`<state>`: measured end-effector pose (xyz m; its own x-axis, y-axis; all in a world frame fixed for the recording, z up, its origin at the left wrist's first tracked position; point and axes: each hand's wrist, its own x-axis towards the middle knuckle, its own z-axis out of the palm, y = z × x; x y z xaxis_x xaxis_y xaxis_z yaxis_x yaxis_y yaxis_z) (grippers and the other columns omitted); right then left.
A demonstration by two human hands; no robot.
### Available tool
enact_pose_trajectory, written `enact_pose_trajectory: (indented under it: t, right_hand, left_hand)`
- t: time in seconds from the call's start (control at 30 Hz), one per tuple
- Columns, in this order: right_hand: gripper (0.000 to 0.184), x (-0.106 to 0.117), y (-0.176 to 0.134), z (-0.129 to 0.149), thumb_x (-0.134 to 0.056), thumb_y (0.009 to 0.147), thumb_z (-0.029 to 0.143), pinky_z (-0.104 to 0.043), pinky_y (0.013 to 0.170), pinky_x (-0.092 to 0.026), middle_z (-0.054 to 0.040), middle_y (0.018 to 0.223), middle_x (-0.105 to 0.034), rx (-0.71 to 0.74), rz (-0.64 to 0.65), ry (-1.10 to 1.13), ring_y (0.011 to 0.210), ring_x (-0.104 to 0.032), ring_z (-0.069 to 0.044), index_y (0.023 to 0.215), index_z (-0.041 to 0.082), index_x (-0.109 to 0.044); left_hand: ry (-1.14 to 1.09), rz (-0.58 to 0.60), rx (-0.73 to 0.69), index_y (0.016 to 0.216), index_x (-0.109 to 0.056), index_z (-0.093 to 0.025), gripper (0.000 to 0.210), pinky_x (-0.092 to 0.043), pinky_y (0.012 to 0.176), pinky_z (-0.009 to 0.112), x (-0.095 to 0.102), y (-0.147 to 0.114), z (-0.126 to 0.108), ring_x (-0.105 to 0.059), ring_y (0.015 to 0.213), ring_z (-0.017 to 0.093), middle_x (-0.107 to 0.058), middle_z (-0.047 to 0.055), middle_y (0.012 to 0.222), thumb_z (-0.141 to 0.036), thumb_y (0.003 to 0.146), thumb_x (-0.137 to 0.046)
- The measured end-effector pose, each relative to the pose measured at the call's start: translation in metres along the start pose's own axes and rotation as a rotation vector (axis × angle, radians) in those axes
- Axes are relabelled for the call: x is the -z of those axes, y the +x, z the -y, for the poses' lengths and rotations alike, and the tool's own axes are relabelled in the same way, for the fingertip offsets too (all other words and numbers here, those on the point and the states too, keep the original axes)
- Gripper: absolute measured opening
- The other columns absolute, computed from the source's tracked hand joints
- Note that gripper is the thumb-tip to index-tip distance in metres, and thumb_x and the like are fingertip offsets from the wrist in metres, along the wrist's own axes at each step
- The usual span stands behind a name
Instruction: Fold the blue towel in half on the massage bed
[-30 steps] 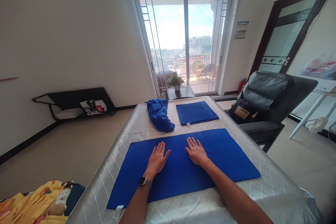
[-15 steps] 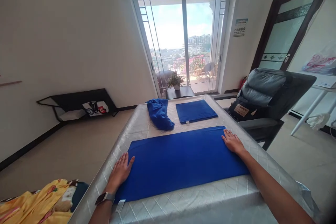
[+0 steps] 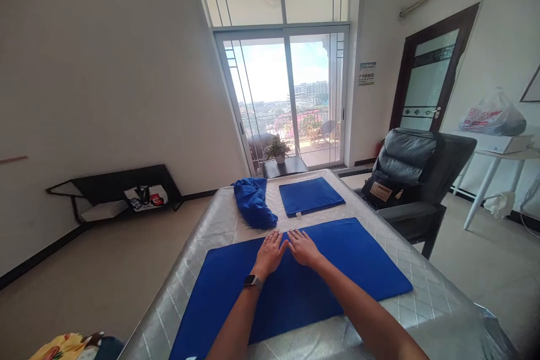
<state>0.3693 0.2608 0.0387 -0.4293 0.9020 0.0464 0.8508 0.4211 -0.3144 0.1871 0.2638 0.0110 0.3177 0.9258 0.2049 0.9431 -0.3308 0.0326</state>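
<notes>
A long blue cloth [image 3: 358, 264] lies flat across the near part of a plastic-covered mattress [image 3: 189, 287]. My left hand [image 3: 270, 253] rests flat on the cloth close to its far edge, fingers stretched out, a watch on the wrist. Beside it, almost touching at the thumbs, my right hand [image 3: 302, 247] also lies flat with its fingers extended. Neither holds anything. Beyond the hands are a folded blue cloth [image 3: 312, 196] with a small white tag and, to its left, a crumpled blue cloth [image 3: 253, 202]. My forearms cover part of the long cloth.
To the right stands a dark recliner [image 3: 409, 180] with a black bag on it. A potted plant [image 3: 278, 149] sits on a chair past the mattress. A black rack [image 3: 122, 185] lines the left wall. Yellow patterned fabric [image 3: 63, 346] shows at the lower left.
Both my hands have moved inward from the two ends of the long cloth to the middle of its far edge. The view has tilted up slightly.
</notes>
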Motion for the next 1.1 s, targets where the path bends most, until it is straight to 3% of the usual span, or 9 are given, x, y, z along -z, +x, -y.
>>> enact_pose_trajectory:
  t: [0.07, 0.17, 0.27, 0.37, 0.47, 0.53, 0.67, 0.9, 1.1]
  right_hand:
    - [0.06, -0.01, 0.004, 0.006, -0.022, 0.103, 0.041, -0.041, 0.123, -0.013, -0.0063, 0.162, -0.031, 0.009, -0.003, -0.002, 0.151, -0.021, -0.021, 0.156, 0.015, -0.035]
    - [0.063, -0.013, 0.002, -0.014, -0.021, 0.103, 0.046, -0.044, 0.123, -0.011, -0.0066, 0.163, -0.027, 0.012, 0.018, 0.006, 0.152, -0.018, -0.023, 0.157, 0.016, -0.031]
    - [0.066, -0.004, -0.006, -0.061, -0.018, 0.102, 0.051, -0.043, 0.124, -0.01, -0.0045, 0.164, -0.024, -0.028, 0.029, -0.016, 0.152, -0.015, -0.021, 0.159, 0.017, -0.027]
    - [0.067, 0.012, -0.019, -0.119, -0.018, 0.102, 0.049, -0.042, 0.124, -0.011, -0.0044, 0.165, -0.023, -0.166, 0.008, -0.09, 0.152, -0.016, -0.021, 0.159, 0.016, -0.027]
    - [0.065, 0.025, -0.032, -0.17, -0.021, 0.101, 0.044, -0.043, 0.123, -0.013, -0.0059, 0.164, -0.024, -0.342, -0.004, -0.183, 0.152, -0.018, -0.022, 0.158, 0.014, -0.028]
    - [0.065, 0.03, -0.039, -0.195, -0.022, 0.1, 0.042, -0.045, 0.123, -0.014, -0.0069, 0.164, -0.025, -0.425, -0.029, -0.225, 0.152, -0.019, -0.023, 0.158, 0.013, -0.029]
    - [0.066, 0.033, -0.046, -0.222, -0.021, 0.1, 0.041, -0.045, 0.123, -0.018, -0.0095, 0.164, -0.026, -0.492, -0.041, -0.243, 0.151, -0.02, -0.024, 0.157, 0.009, -0.03]
    - [0.069, 0.036, -0.058, -0.248, -0.017, 0.1, 0.048, -0.041, 0.123, -0.018, -0.0089, 0.164, -0.026, -0.427, -0.03, -0.175, 0.151, -0.021, -0.021, 0.157, 0.011, -0.029]
    - [0.071, 0.034, -0.063, -0.25, -0.017, 0.099, 0.052, -0.044, 0.124, -0.017, -0.0094, 0.164, -0.027, -0.42, -0.069, -0.158, 0.151, -0.02, -0.022, 0.157, 0.011, -0.029]
  left_hand:
    - [0.002, -0.002, -0.008, 0.15, -0.044, -0.017, 0.054, -0.032, 0.119, 0.048, -0.008, 0.005, -0.01, -0.037, 0.147, 0.025, -0.044, 0.014, 0.156, -0.042, 0.105, -0.027]
    - [0.009, 0.005, 0.041, 0.15, -0.044, -0.015, 0.059, -0.035, 0.116, 0.052, -0.012, -0.005, 0.013, -0.04, 0.144, 0.029, -0.046, 0.016, 0.154, -0.046, 0.104, -0.024]
    - [0.054, 0.04, 0.134, 0.152, -0.041, -0.021, 0.058, -0.031, 0.118, 0.052, -0.013, -0.029, 0.07, -0.035, 0.147, 0.028, -0.042, 0.012, 0.157, -0.047, 0.104, -0.022]
    - [0.153, 0.08, 0.206, 0.149, -0.046, -0.029, 0.051, -0.024, 0.121, 0.053, -0.014, -0.062, 0.134, -0.03, 0.15, 0.028, -0.04, 0.006, 0.159, -0.035, 0.102, -0.029]
    - [0.191, 0.101, 0.336, 0.146, -0.052, -0.023, 0.052, -0.022, 0.121, 0.052, -0.013, -0.091, 0.182, -0.027, 0.15, 0.03, -0.037, 0.009, 0.16, -0.029, 0.099, -0.03]
    - [0.156, 0.077, 0.467, 0.148, -0.047, -0.015, 0.057, -0.024, 0.12, 0.051, -0.013, -0.102, 0.199, -0.028, 0.15, 0.03, -0.034, 0.013, 0.161, -0.033, 0.099, -0.026]
    - [0.058, 0.029, 0.631, 0.154, -0.031, -0.005, 0.071, -0.023, 0.121, 0.05, -0.014, -0.106, 0.207, -0.029, 0.15, 0.028, -0.031, 0.018, 0.162, -0.047, 0.099, -0.021]
    - [0.006, 0.082, 0.656, 0.155, -0.027, -0.004, 0.08, -0.018, 0.122, 0.052, -0.008, -0.106, 0.205, -0.025, 0.151, 0.029, -0.027, 0.015, 0.164, -0.057, 0.096, -0.019]
    - [0.003, 0.074, 0.633, 0.155, -0.029, -0.003, 0.079, -0.014, 0.123, 0.051, 0.0, -0.111, 0.203, -0.024, 0.151, 0.029, -0.031, 0.016, 0.162, -0.056, 0.097, -0.016]
